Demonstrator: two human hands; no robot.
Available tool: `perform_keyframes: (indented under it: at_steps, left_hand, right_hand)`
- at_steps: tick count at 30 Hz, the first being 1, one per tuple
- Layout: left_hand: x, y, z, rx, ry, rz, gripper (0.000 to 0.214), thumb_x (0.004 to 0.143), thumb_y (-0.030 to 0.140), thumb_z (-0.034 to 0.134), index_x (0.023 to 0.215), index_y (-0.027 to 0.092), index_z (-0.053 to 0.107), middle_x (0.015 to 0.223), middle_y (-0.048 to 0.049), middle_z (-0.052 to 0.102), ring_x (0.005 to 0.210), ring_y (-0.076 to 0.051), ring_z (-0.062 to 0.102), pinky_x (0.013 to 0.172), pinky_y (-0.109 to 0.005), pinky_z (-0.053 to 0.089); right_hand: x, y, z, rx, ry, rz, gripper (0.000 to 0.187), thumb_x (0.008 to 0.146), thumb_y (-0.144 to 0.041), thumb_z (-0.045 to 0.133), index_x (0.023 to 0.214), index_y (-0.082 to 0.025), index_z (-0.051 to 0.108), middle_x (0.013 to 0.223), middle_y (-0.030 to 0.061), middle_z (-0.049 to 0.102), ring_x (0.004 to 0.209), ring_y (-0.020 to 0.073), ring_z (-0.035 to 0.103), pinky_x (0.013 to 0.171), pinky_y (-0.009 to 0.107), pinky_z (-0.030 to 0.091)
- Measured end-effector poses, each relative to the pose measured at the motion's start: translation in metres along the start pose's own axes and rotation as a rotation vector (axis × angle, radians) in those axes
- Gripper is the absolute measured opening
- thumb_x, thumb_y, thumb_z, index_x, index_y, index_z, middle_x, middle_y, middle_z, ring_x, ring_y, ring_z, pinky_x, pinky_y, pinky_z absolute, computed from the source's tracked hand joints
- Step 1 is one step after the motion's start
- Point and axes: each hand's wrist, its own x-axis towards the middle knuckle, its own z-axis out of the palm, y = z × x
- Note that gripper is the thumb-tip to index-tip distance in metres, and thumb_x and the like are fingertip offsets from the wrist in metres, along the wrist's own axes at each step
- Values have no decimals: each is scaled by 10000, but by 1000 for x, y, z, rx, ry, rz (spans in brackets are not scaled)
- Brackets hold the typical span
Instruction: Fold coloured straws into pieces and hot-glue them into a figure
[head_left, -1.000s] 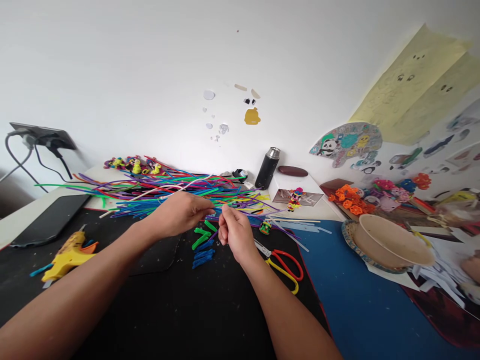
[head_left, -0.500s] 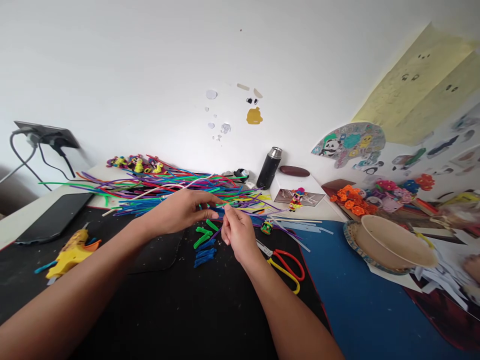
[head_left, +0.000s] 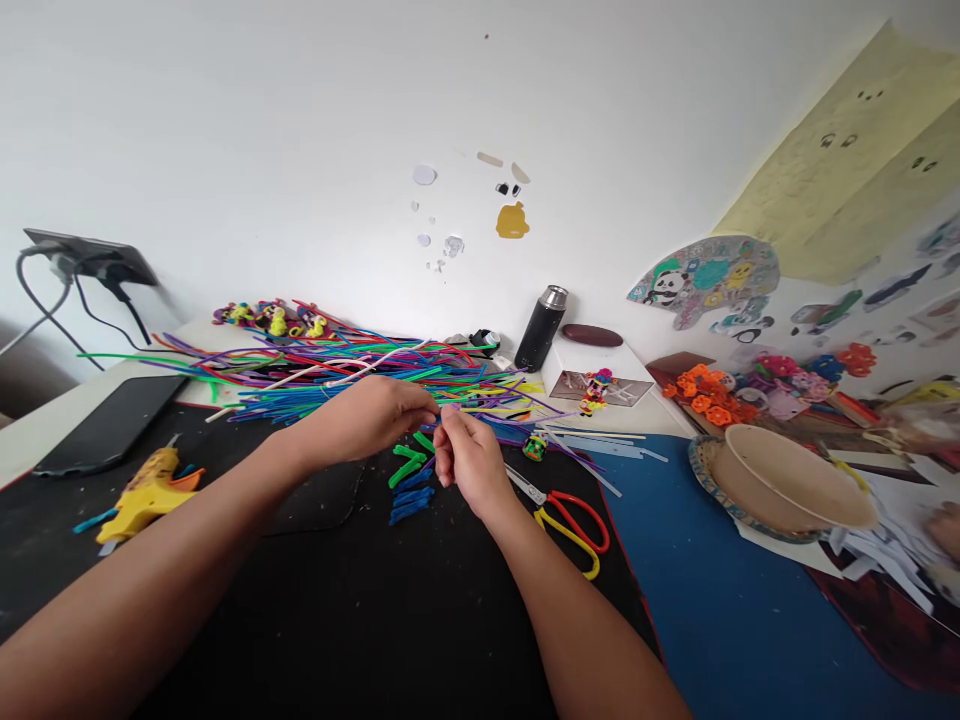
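Observation:
My left hand [head_left: 382,415] and my right hand [head_left: 469,455] meet above the black mat [head_left: 390,620], fingertips touching. Both are closed in a pinch. Whatever sits between them is too small and covered to name. Just below the fingers lie short green pipe cleaner pieces [head_left: 407,470] and short blue pipe cleaner pieces [head_left: 410,507]. To the right of my right hand rest scissors [head_left: 574,530] with one red and one yellow handle. A small green figure piece [head_left: 535,447] lies above them. Behind my hands spreads a pile of long coloured pipe cleaners [head_left: 285,385].
At left are a yellow glue gun [head_left: 146,505] and a black phone [head_left: 112,425]. A black thermos [head_left: 541,330] stands by a white box [head_left: 600,365] with a small colourful figure [head_left: 596,390] before it. Farther right sits a beige bowl [head_left: 799,485]; orange flower-like crafts [head_left: 709,393] lie behind.
My left fingers have drawn closer together and now press against the right fingertips. The view has shifted slightly; the things on the table stay in place.

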Motion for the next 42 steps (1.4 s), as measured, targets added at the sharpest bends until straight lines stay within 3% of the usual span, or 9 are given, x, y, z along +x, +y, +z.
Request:
perform_keyframes:
  at_steps: [7,13,18,23,26,32,37,42]
  left_hand:
    - [1,1,0,-122,-35,-27,292,976,271,492,937,182,767,742,-14,736,619,-145,615,629,-236,437]
    - [2,0,3,-231,-59,-88,324,989,350,496,938,177,765,713,-18,721,615,-152,637,598,-223,461]
    - [2,0,5,-206,-46,-104,316,979,351,513,1022,189,780,784,-33,773,629,-165,678,614,-235,488]
    - [2,-1,6,-94,1,-61,304,976,328,513,1006,204,788,935,-62,824,772,-204,736,696,-261,498]
    - [2,-2,7,-80,1,-60,290,960,299,512,993,205,784,908,-57,820,743,-196,722,676,-258,489]
    - [1,-3,5,-312,-54,-179,327,979,403,519,986,193,769,699,-11,717,615,-167,652,591,-240,498]
    - [2,-7,6,-436,-65,-213,376,990,471,525,1028,183,763,732,-23,732,639,-176,666,597,-259,537]
    - [2,-3,3,-263,-33,-178,370,991,466,535,1034,204,793,809,-19,792,695,-188,707,652,-262,525]
  right_hand:
    - [-2,-2,-1,-99,38,-76,609,969,-739,551,632,-239,464,387,-95,362,303,97,413,364,233,283]
    - [3,3,-2,-34,51,-53,598,946,-737,595,642,-236,475,388,-101,348,304,94,401,365,230,280]
    - [4,2,-2,50,53,-17,593,923,-725,637,640,-225,490,402,-97,360,313,84,392,371,224,275]
    - [3,-2,-1,113,26,37,587,893,-733,665,653,-223,503,397,-92,381,319,89,403,381,225,277]
    - [3,-3,-1,112,22,51,592,873,-746,679,656,-222,510,401,-90,390,326,89,404,384,227,276]
    - [2,-4,-1,140,9,59,606,827,-769,716,660,-217,530,416,-92,396,335,84,399,391,229,272]
    - [2,-3,-1,141,-7,38,595,856,-760,694,675,-217,534,427,-95,391,339,80,392,398,229,285]
    - [3,-3,-2,126,23,62,580,862,-744,693,677,-215,540,434,-93,399,342,80,395,393,227,280]
